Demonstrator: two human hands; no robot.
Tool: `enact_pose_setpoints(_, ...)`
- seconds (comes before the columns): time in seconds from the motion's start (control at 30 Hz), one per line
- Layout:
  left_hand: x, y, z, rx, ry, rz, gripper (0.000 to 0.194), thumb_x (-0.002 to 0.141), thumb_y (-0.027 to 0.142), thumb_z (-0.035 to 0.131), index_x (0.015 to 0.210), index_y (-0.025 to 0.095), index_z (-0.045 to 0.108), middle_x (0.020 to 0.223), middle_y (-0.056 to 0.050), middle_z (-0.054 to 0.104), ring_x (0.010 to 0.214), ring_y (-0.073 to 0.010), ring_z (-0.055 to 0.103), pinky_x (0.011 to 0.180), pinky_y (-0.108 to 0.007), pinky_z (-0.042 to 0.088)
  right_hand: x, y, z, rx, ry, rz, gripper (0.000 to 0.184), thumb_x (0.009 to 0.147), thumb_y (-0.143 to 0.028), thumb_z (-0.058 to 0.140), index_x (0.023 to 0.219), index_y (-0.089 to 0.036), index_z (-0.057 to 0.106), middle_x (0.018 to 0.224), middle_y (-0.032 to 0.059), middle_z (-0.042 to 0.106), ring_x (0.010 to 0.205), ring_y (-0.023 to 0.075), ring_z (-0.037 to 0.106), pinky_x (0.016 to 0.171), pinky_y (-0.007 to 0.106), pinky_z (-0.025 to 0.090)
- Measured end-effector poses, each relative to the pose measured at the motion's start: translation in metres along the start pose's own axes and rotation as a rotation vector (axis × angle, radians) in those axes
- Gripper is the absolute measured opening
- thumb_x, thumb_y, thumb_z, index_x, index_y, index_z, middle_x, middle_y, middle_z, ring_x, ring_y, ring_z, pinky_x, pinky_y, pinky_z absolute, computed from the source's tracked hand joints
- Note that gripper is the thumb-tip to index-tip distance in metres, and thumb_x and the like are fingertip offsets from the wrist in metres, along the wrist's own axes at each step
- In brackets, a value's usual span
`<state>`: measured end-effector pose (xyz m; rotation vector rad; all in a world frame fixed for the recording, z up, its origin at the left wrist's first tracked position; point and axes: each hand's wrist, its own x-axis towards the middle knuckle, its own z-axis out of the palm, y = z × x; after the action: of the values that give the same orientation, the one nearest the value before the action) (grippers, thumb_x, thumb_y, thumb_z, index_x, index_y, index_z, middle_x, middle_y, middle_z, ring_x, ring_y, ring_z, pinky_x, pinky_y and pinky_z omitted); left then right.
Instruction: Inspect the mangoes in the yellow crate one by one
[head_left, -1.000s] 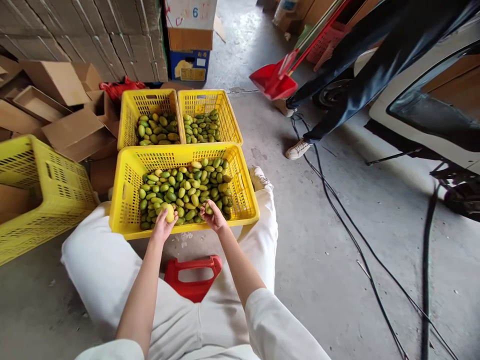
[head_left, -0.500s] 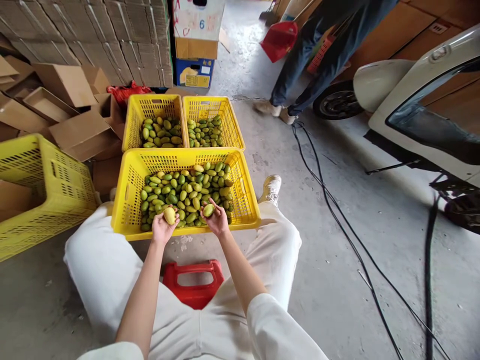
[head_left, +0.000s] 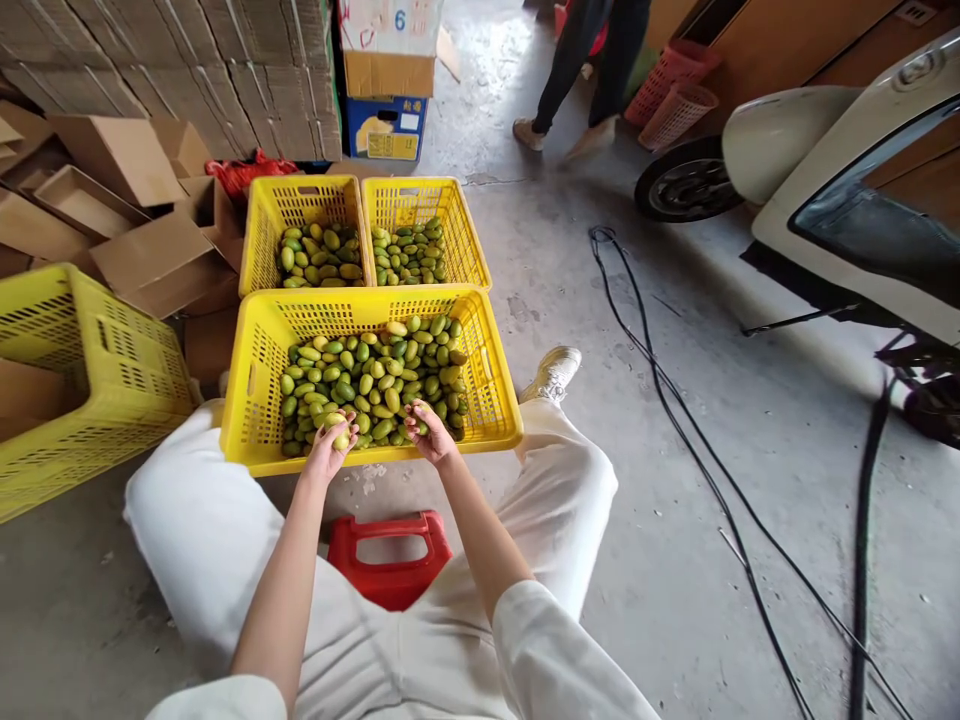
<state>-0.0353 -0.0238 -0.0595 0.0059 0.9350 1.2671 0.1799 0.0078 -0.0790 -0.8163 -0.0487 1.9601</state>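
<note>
Holding fruit (head_left: 342, 440) in half-curled fingers (head_left: 430, 417), our left hand (head_left: 323, 455) and right hand (head_left: 436, 440) cross the near crate rim (head_left: 480, 442); floor (head_left: 637, 600) extends rightward.

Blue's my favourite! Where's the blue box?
The blue box is top, left of centre in the head view, under the box marked 6, beyond the crates.

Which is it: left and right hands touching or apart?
Apart. Head view: a clear gap separates the left hand and right hand, with loose fruit showing between them.

Yellow crate (head_left: 489, 385); yellow-green fruit (head_left: 391, 400)
</note>
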Motion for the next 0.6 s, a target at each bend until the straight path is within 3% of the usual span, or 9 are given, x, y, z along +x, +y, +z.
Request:
enact_pose_setpoints(0.07,-0.0008,0.0009,0.0018,-0.005,-0.023,0.0,0.026,0.065,0.006,0.078,0.086,0.015,0.066,0.082,-0.002,0.064,0.061,-0.0074,0.055,0.049,-0.016,0.043,0.0,0.0001,0.0013,0.015,-0.025,-0.027,0.025,0.074,-0.017,0.076,0.093,-0.021,0.06,0.075,-0.0048,0.064,0.054,0.0047,0.053,0.044,0.013,0.04)
enact_pose_setpoints(0.17,-0.003,0.0031,0.004,-0.075,-0.066,0.004,0.016,0.074,0.018,0.074,0.087,0.015,0.065,0.075,-0.002,0.06,0.058,-0.008,0.052,0.047,-0.017,0.041,0.0,0.0006,0.0006,0.069,-0.019,-0.053,0.017,0.081,-0.028,0.071,0.093,-0.022,0.06,0.075,-0.0036,0.064,0.061,0.0082,0.059,0.05,0.017,0.049)
enact_pose_setpoints(0.27,-0.0051,0.005,0.0042,-0.141,-0.028,-0.008,0.018,0.082,0.029,0.063,0.092,0.014,0.065,0.083,-0.007,0.064,0.068,-0.0139,0.059,0.057,-0.024,0.051,0.0008,0.0011,-0.0028,0.098,-0.003,-0.035,0.019,0.082,-0.032,0.065,0.098,-0.023,0.06,0.086,0.0008,0.07,0.078,0.0166,0.068,0.065,0.03,0.06)
enact_pose_setpoints(0.37,-0.005,0.0055,0.0037,-0.141,0.031,-0.028,0.019,0.083,0.026,0.058,0.096,0.014,0.066,0.089,-0.009,0.067,0.078,-0.0188,0.065,0.07,-0.032,0.056,0.0028,0.0021,-0.0052,0.078,-0.024,-0.045,0.026,0.077,-0.026,0.065,0.102,-0.024,0.06,0.092,0.0031,0.072,0.094,0.0223,0.07,0.078,0.039,0.062)
enact_pose_setpoints(0.47,-0.0031,0.0044,0.0036,-0.104,0.056,-0.045,0.018,0.085,0.023,0.059,0.1,0.014,0.066,0.092,-0.009,0.069,0.084,-0.02,0.067,0.074,-0.033,0.057,0.0039,0.0033,-0.0038,0.005,-0.048,-0.043,0.029,0.075,-0.024,0.071,0.103,-0.023,0.062,0.098,0.0037,0.072,0.1,0.0229,0.069,0.083,0.038,0.06)
enact_pose_setpoints(0.6,-0.001,0.0016,0.002,-0.067,0.067,-0.029,0.02,0.085,0.025,0.068,0.102,0.014,0.067,0.091,-0.008,0.07,0.08,-0.017,0.066,0.068,-0.028,0.055,0.0012,0.0026,-0.0004,-0.066,-0.02,-0.016,0.035,0.073,-0.028,0.08,0.104,-0.024,0.063,0.1,0.0006,0.071,0.09,0.0175,0.069,0.074,0.03,0.06)
